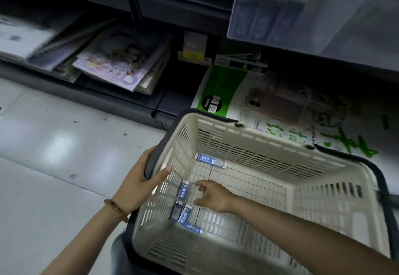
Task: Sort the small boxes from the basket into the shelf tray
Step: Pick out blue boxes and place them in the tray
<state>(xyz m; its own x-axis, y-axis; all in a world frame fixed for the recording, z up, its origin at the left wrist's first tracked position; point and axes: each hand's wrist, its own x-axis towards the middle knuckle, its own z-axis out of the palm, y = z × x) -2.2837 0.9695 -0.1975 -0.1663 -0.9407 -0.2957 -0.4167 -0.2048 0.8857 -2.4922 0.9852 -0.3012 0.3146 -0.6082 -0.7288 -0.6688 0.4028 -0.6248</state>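
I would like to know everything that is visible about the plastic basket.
The basket is made of cream plastic. It is rectangular, with slotted walls, a slotted floor and a dark band around its rim. It is open on top. The left hand grips its left rim, and the right hand reaches inside with the fingers extended. A few small boxes with blue labels lie on its floor, mostly near the left wall.

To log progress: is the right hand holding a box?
No, the right hand reaches empty toward the small boxes in the basket.
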